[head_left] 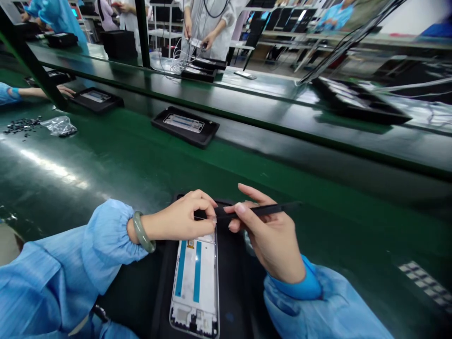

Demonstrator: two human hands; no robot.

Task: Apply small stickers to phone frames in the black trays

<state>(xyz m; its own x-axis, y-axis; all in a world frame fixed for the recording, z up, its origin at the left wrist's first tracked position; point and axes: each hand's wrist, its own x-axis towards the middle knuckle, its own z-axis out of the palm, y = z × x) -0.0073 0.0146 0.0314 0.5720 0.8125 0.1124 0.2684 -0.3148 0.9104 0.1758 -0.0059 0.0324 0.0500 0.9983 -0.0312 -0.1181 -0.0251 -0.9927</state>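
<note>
As the head view looks down, a phone frame (pixel 207 282) with blue strips lies at six o'clock in a black tray (pixel 235 292), which probably cushions it. Over its far end, the left hand's (pixel 183 219) thumb and fingertips are drawn together; what they pinch, I cannot tell. The right hand (pixel 270 230) clamps a slim black tool (pixel 263 210) between thumb and fingers, pen-like, seemingly for fine control. At eleven o'clock another tray (pixel 211 132) sits clear of the hands; loose black parts (pixel 24 125) lie at ten.
</note>
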